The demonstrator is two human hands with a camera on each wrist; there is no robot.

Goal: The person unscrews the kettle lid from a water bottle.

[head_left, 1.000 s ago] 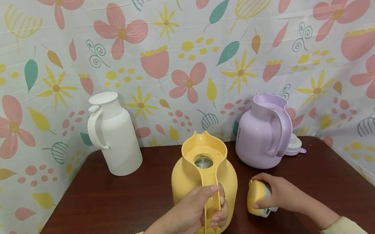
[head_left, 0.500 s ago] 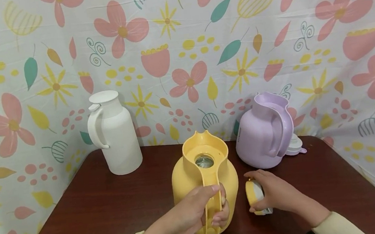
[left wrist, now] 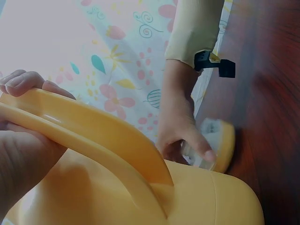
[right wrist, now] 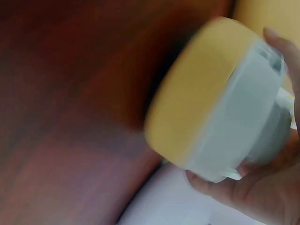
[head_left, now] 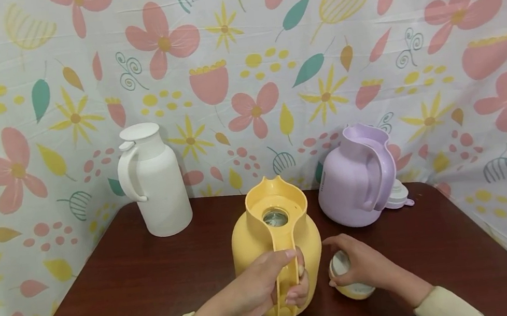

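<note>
A yellow vacuum jug (head_left: 240,248) stands upright on the table with its mouth uncovered. My left hand (head_left: 268,284) grips its handle (left wrist: 112,136), fingers wrapped round it. To the right of the jug, my right hand (head_left: 364,262) holds a yellow and white jug lid (head_left: 355,291) between thumb and fingers. In the right wrist view the lid (right wrist: 220,103) has its yellow side towards the table and its white underside towards the palm. Whether it touches the table I cannot tell.
A white vacuum jug (head_left: 163,189) stands at the back left of the dark red-brown table (head_left: 154,278). At the back right is a lilac jug (head_left: 343,189), with a white and lilac lid (head_left: 397,195) beside it. A flowered cloth (head_left: 240,39) hangs behind.
My right hand has turned the lid over, from its yellow side facing the jug to facing down, and moved slightly left towards the jug. The left hand and yellow jug stay put.
</note>
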